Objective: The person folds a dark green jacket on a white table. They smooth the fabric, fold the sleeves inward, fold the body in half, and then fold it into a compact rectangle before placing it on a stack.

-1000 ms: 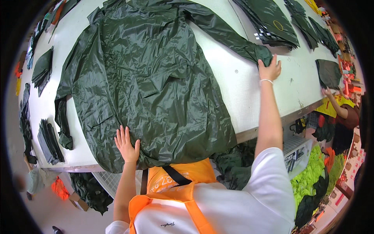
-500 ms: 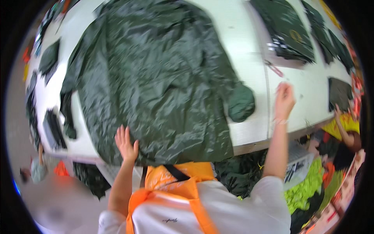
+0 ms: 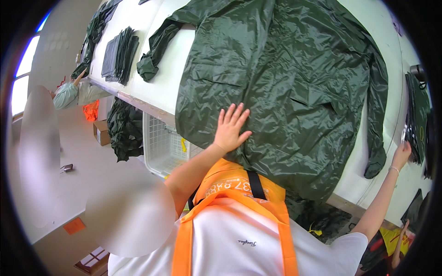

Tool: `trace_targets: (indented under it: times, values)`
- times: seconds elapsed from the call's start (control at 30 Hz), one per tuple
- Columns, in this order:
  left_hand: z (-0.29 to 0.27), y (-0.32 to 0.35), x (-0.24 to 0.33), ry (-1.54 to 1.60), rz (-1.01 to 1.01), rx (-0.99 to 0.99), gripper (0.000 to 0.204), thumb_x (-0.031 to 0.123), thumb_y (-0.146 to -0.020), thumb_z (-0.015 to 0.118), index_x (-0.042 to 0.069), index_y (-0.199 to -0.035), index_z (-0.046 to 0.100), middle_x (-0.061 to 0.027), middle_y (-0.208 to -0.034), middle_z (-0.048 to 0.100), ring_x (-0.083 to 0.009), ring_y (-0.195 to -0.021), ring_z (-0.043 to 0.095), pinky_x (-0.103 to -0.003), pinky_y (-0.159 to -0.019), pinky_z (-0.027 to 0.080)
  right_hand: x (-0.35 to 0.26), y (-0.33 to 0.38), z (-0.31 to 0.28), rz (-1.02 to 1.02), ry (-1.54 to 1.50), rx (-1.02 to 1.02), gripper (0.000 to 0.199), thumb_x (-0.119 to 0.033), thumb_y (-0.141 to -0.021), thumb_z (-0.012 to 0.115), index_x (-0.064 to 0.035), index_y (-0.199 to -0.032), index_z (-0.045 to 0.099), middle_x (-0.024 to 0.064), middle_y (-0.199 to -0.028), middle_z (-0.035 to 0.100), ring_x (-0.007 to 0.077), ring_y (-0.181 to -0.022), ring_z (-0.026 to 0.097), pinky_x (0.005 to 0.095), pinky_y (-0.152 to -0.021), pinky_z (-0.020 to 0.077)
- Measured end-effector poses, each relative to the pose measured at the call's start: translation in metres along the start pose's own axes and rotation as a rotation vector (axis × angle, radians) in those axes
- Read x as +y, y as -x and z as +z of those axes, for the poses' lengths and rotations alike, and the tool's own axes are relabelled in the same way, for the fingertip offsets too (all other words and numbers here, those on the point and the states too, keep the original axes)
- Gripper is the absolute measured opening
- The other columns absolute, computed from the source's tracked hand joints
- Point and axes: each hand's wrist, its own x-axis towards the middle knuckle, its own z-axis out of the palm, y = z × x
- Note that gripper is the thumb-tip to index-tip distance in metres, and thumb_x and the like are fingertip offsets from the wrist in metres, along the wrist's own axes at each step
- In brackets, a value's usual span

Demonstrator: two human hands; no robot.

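While the left hand (image 3: 231,132) lies flat on the green jacket (image 3: 285,94), the right hand (image 3: 402,154), grasp unclear, is beside folded garments (image 3: 417,122) at right.

left hand (image 3: 231,130) flat, splayed; right hand (image 3: 402,155) far out sideways

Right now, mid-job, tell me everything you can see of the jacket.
The jacket is dark green, shiny and crinkled, like coated fabric. It lies spread front up on the white table, its hem over the near edge and its top out of frame. A front seam runs down between two pockets. The left-side sleeve angles outward; the right-side sleeve lies alongside the body. The left hand rests flat on the lower front.
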Motion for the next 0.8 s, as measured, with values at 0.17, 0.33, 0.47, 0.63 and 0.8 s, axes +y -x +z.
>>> trace_targets:
  times: [0.17, 0.33, 0.47, 0.63, 0.8]
  values:
    - [-0.025, 0.003, -0.011, 0.199, 0.079, -0.065, 0.072, 0.043, -0.08, 0.063, 0.013, -0.14, 0.037, -0.0119, -0.149, 0.028, -0.0345, -0.137, 0.023, -0.052, -0.11, 0.015, -0.348, 0.111, 0.006, -0.065, 0.014, -0.28, 0.042, -0.034, -0.085, 0.066, 0.0014, -0.107, 0.062, 0.0131, -0.098, 0.065, 0.0186, -0.086, 0.061, 0.031, -0.079, 0.0473]
    - [-0.062, -0.017, -0.07, 0.425, 0.459, -0.233, 0.055, 0.03, -0.077, 0.067, 0.009, -0.125, 0.051, -0.0124, -0.133, 0.047, -0.0307, -0.12, 0.046, -0.043, -0.098, 0.038, -0.505, 0.237, 0.083, -0.544, -0.171, -0.557, 0.013, -0.014, -0.087, 0.055, -0.0052, -0.093, 0.063, 0.0139, -0.084, 0.062, 0.0342, -0.073, 0.06, 0.0386, -0.067, 0.049]
    - [-0.086, -0.061, -0.132, 0.427, 0.492, -0.014, 0.033, 0.019, -0.073, 0.069, 0.008, -0.103, 0.06, -0.0099, -0.111, 0.059, -0.03, -0.102, 0.056, -0.042, -0.086, 0.044, -0.587, 0.296, 0.132, -0.482, -0.333, -0.686, 0.021, -0.002, -0.082, 0.056, -0.0053, -0.102, 0.062, 0.014, -0.091, 0.059, 0.0334, -0.079, 0.06, 0.0387, -0.067, 0.0493]
    - [-0.087, -0.123, -0.177, 0.422, 0.277, 0.185, 0.028, 0.013, -0.077, 0.066, 0.006, -0.103, 0.059, -0.0102, -0.107, 0.056, -0.0311, -0.099, 0.054, -0.04, -0.083, 0.045, -0.589, 0.332, 0.173, -0.123, -0.41, -0.539, 0.029, -0.006, -0.073, 0.073, -0.0036, -0.099, 0.063, 0.0094, -0.084, 0.059, 0.025, -0.071, 0.06, 0.0322, -0.066, 0.0492]
    - [-0.059, -0.15, -0.164, 0.393, 0.332, 0.131, 0.034, 0.017, -0.074, 0.071, 0.009, -0.106, 0.061, -0.0065, -0.11, 0.055, -0.0276, -0.104, 0.051, -0.038, -0.087, 0.041, -0.589, 0.336, 0.194, 0.148, -0.503, -0.468, 0.032, -0.011, -0.069, 0.079, -0.0038, -0.097, 0.065, 0.0069, -0.08, 0.061, 0.0193, -0.07, 0.06, 0.0285, -0.066, 0.0492]
